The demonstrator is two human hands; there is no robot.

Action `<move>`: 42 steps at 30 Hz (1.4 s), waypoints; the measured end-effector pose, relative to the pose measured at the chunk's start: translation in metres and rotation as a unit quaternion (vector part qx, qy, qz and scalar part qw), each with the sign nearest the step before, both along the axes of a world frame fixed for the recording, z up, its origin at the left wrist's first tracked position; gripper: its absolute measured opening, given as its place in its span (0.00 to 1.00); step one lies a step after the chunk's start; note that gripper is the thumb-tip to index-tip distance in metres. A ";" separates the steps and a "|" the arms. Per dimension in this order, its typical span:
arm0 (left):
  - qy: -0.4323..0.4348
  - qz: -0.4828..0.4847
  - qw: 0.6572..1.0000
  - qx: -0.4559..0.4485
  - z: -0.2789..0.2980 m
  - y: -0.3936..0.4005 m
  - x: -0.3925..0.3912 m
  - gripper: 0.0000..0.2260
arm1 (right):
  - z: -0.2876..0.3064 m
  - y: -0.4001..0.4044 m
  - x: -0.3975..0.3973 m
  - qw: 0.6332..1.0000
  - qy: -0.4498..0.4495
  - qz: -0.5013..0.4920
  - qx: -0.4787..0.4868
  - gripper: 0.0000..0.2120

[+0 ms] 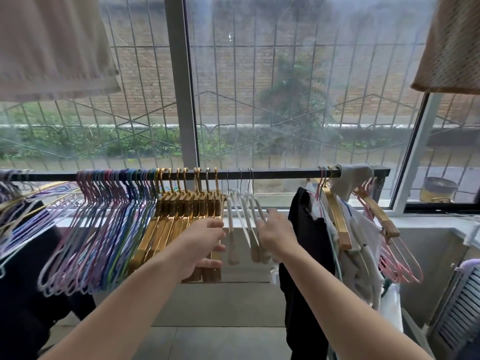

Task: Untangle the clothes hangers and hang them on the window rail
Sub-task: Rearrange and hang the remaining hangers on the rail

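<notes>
Head view, frame centre: your left hand [207, 245] grips gold hangers [181, 214], bunching them; right hand [275, 229], fingers spread, parts white hangers [246, 219] on the rail [285, 174].

Along the rail [272, 174] before the window [298, 87], thin wire hangers [104, 229] hang leftmost, broad hangers [187, 216] beside them, slim hangers [245, 219] at centre, clothes [309, 229] to the right, more hangers [389, 237] rightmost

Soft, even daylight comes through the window [298, 100] beyond both hands, leaving shadows faint. The glass looks hazy with pale glare streaks. Wide-angle distortion bends the edges, and the fingers [262, 224] show slight motion blur.
</notes>
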State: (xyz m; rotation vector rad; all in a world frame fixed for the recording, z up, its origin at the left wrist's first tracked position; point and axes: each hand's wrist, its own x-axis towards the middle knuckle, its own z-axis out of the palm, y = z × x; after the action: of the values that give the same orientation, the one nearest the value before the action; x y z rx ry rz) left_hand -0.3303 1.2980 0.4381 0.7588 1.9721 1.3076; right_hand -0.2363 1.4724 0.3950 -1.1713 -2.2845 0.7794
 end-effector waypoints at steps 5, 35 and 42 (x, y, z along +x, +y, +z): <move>0.015 0.034 0.999 0.006 -0.002 -0.044 -0.024 0.08 | 0.033 -0.054 -0.031 0.978 0.123 0.068 0.154 0.14; 0.078 0.171 0.981 0.053 -0.036 -0.408 -0.477 0.11 | -0.052 -0.390 -0.567 0.945 0.127 0.046 -0.299 0.09; 0.083 0.142 0.985 0.050 -0.032 -0.400 -0.491 0.11 | -0.040 -0.405 -0.559 0.941 0.155 0.034 -0.300 0.06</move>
State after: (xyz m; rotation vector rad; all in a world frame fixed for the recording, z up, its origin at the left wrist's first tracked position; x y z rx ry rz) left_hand -0.8213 0.8975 0.4063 0.6696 2.2241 1.5622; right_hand -0.7957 1.0676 0.3551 -1.1036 -1.8798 1.6401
